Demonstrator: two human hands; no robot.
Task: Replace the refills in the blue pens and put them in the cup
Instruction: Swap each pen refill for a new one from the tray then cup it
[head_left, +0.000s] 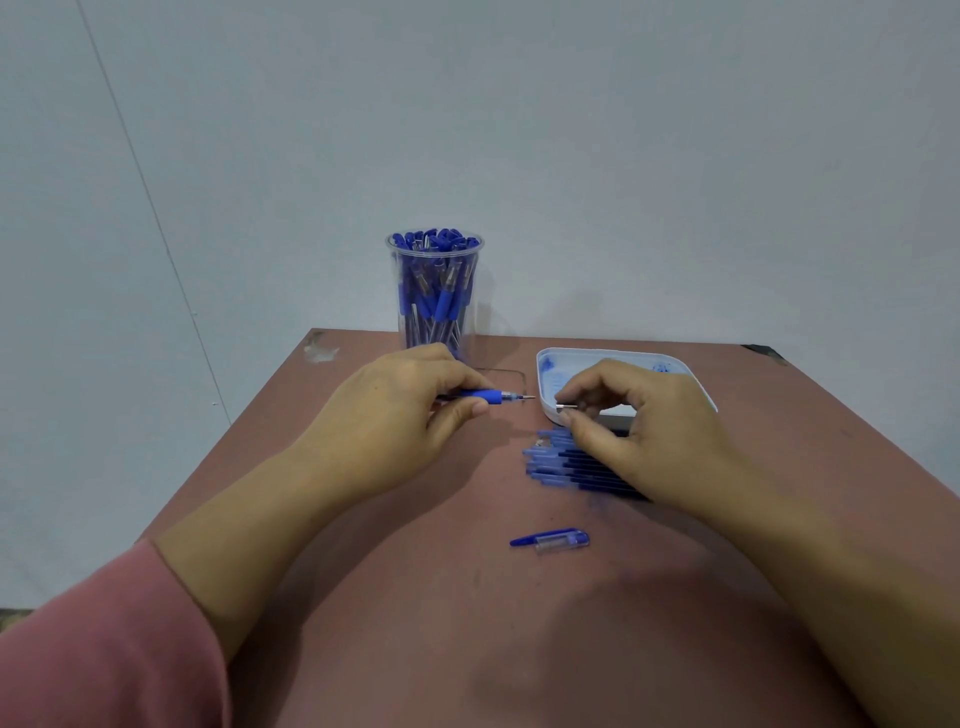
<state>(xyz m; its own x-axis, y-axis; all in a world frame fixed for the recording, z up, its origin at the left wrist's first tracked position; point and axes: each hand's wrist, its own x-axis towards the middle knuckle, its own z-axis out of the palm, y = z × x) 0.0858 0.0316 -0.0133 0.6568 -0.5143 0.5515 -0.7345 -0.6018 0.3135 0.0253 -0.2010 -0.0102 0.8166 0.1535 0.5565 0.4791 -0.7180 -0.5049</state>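
Head view — left hand grips the blue pen by its rubber sleeve, just before the cup. Right hand pinches a small silvery part, right of the cup. The pen is probably light, stiff and slick — hold the sleeve.

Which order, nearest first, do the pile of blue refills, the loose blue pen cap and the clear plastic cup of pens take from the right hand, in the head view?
1. Pile of blue refills, directly under the right hand.
2. Loose blue pen cap, in front, toward the person.
3. Clear plastic cup of pens, at the back left.
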